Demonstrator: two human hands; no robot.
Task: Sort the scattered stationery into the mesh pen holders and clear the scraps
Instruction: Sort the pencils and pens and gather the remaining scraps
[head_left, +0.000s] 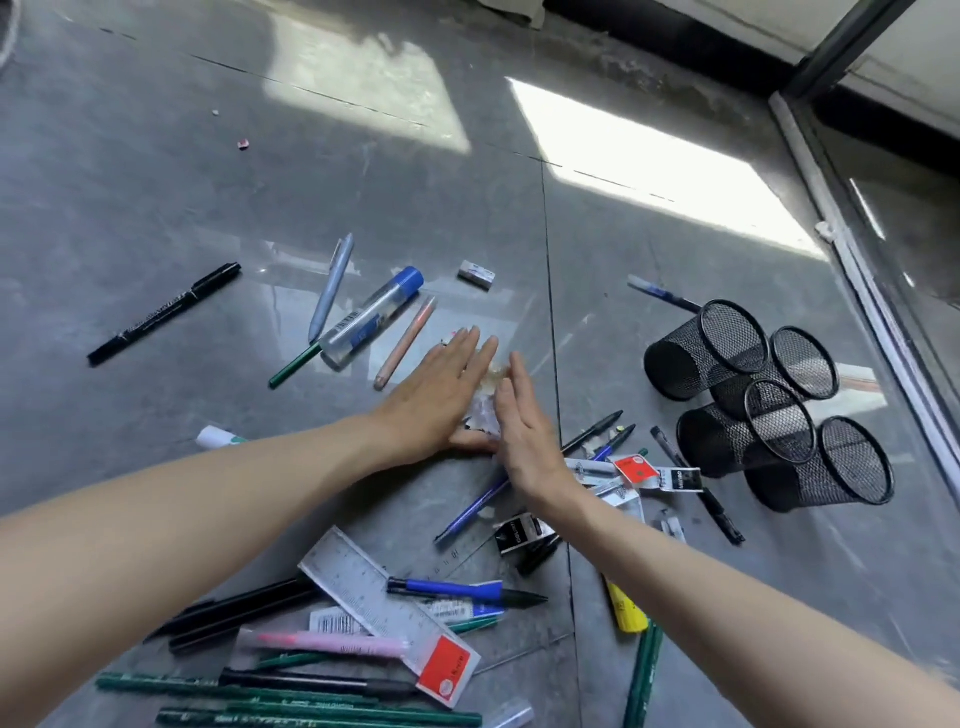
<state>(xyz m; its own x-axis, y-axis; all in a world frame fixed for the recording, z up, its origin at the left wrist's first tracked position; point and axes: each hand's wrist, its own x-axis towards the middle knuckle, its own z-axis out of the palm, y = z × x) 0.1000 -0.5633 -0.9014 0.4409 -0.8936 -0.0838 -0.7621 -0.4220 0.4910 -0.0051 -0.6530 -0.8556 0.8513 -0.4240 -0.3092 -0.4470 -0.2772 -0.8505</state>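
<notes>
Open floor (156, 208) lies at the far left and beyond the eraser (476, 274). Close to the body, a ruler (384, 608) and green pencils (291, 709) crowd the way. Four mesh pen holders (769, 405), clustered together, block the right side, with a black pen (719, 514) just beside them.

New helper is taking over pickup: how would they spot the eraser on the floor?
From the black mesh holders on the right, look left to the clear tube with a blue cap. The eraser lies just right of that cap, not touching it. It is the only small whitish block there; its neighbours are all long and thin.
</notes>
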